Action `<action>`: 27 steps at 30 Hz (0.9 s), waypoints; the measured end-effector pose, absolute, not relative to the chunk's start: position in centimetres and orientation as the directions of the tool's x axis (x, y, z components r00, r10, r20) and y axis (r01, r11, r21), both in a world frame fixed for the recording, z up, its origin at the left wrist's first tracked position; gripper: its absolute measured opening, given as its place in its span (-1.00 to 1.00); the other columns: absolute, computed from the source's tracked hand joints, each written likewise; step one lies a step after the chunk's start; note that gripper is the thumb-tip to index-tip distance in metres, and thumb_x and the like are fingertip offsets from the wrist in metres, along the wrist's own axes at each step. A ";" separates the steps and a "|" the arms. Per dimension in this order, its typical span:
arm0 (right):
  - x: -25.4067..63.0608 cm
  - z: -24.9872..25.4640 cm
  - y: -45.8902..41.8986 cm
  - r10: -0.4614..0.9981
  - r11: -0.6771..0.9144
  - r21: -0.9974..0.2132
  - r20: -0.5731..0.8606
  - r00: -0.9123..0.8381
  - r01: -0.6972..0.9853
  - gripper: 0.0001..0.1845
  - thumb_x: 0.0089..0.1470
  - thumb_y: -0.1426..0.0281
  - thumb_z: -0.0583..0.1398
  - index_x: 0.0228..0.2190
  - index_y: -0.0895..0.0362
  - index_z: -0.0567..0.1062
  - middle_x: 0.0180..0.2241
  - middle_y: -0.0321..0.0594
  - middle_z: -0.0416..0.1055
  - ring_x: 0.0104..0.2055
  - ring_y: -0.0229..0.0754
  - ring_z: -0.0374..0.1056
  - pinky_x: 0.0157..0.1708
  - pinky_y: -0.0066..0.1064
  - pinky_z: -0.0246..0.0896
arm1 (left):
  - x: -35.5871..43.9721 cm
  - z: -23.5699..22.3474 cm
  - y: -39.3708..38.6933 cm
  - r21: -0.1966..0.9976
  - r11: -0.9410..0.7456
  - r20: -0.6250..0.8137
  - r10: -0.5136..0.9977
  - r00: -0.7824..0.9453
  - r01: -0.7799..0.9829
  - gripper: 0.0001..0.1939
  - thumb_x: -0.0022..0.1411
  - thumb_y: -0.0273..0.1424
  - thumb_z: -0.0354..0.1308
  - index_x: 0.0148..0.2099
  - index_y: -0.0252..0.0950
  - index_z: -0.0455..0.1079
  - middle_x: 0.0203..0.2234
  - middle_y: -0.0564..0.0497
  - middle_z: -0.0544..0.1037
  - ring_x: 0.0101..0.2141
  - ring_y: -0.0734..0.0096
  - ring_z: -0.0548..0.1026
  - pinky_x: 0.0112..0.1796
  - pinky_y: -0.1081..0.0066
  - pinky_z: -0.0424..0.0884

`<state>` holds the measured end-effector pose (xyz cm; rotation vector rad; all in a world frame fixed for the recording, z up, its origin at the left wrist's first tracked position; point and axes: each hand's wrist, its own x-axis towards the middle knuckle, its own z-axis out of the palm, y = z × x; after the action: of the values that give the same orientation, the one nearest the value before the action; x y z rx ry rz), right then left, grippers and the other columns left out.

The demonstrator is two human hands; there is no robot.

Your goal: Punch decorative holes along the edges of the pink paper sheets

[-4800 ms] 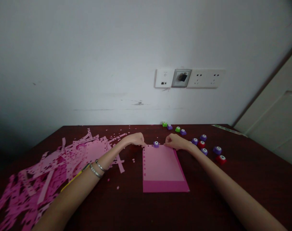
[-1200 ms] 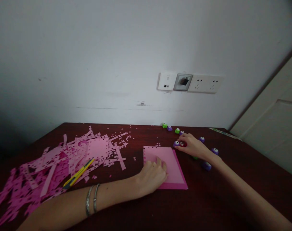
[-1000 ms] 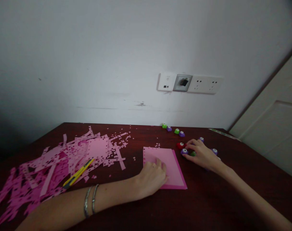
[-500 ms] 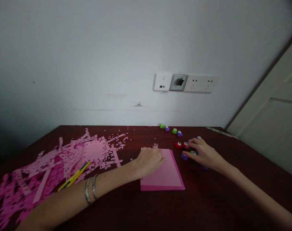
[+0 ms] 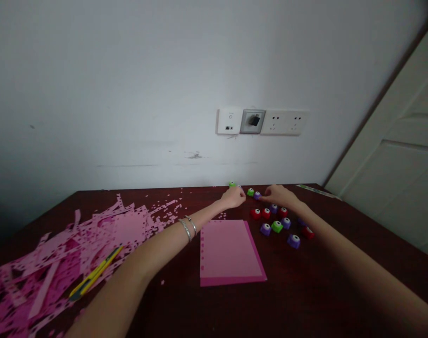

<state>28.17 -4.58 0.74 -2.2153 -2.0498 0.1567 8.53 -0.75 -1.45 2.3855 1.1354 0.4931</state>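
Two stacked sheets of pink paper (image 5: 231,251) lie in front of me, with a column of punched marks down the left edge. My left hand (image 5: 234,197), curled closed, is beyond the paper beside a green craft punch (image 5: 232,184); its fingers hide whatever they may hold. Against the outer side of a purple craft punch (image 5: 257,195) rests the thumb of my right hand (image 5: 277,192), its fingers apart and partly bent. Another green punch (image 5: 251,192) sits between the hands. Several red, purple and green punches, including a red one (image 5: 266,213), stand nearer me, right of the paper.
Pink paper strips and scraps (image 5: 58,263) heap up at the left, with a yellow utility knife (image 5: 96,274) on them. Small punched bits (image 5: 167,213) are scattered beside the heap. A wall with sockets (image 5: 286,123) rises behind the table; a patterned strip (image 5: 317,191) lies at the back right.
My left hand has left the paper and moved to the back punches. My right hand has moved off the near punches, back to the purple one in the rear row.
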 end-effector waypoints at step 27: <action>27.3 -1.4 -4.0 0.977 -0.186 -0.204 0.064 0.203 0.961 -0.60 -0.14 0.08 0.16 -0.39 0.13 0.55 -0.33 -0.03 0.49 -0.26 0.04 0.40 -0.42 -0.33 0.18 | 10.7 -4.1 1.0 0.618 -0.521 0.120 0.802 0.585 0.588 -0.79 0.09 -0.42 0.05 -0.34 -0.36 0.51 -0.47 -0.03 0.52 -0.42 0.43 0.42 -0.30 0.43 0.31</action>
<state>27.29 -3.99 -1.36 -2.2740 -1.8624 0.1181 10.70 1.03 -4.12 2.2904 1.1050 0.5389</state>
